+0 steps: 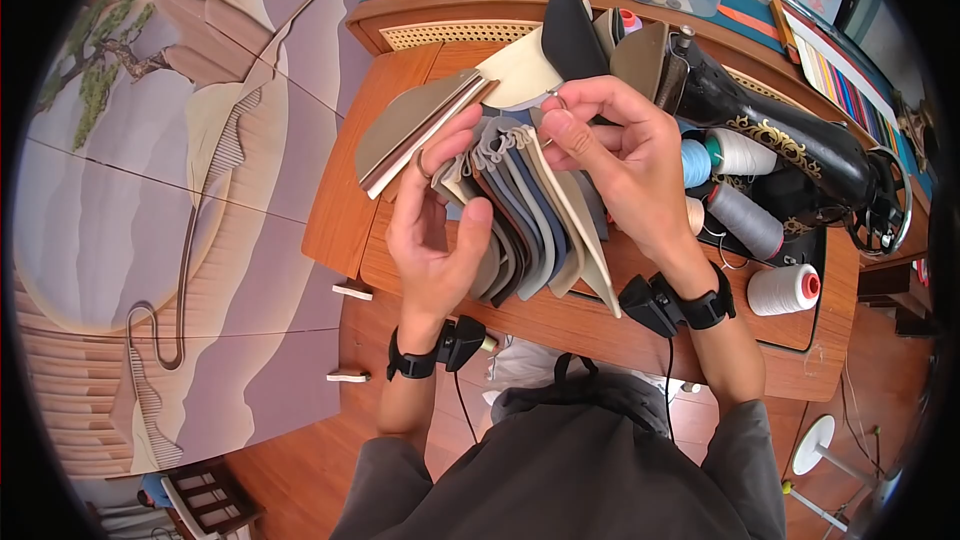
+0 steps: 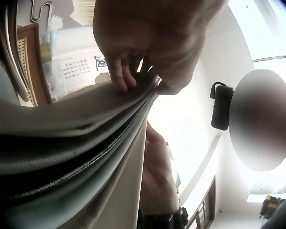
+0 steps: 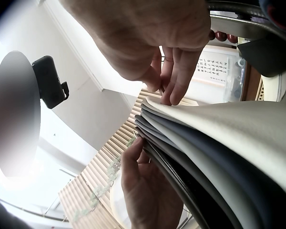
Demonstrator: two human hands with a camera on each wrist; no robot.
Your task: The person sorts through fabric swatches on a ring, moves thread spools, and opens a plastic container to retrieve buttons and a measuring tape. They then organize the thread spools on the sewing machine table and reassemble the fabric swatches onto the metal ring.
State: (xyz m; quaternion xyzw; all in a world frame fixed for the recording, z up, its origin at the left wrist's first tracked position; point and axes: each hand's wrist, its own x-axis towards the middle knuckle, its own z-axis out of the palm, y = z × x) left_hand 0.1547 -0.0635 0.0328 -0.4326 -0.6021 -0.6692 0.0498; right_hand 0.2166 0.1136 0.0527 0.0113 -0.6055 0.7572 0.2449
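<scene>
Bunched leather-like swatches (image 1: 545, 225) hang over the wooden sewing table (image 1: 335, 220), gathered at the top – prob. held up so the layers fan loose below. L hand (image 1: 435, 240) has fingers curled on the bunched end, thumb apart from them in the head view; R hand (image 1: 625, 155) pinches thumb & fingers together on a thin metal bit, maybe a wire ring, can't be sure. Right wrist view shows those fingertips right by the cream swatch (image 3: 219, 126), plus a calligraphy sheet (image 3: 212, 67) beyond – the head view misses that sheet, but gets the white thread spool (image 1: 780, 290) & black sewing machine (image 1: 780, 135).
</scene>
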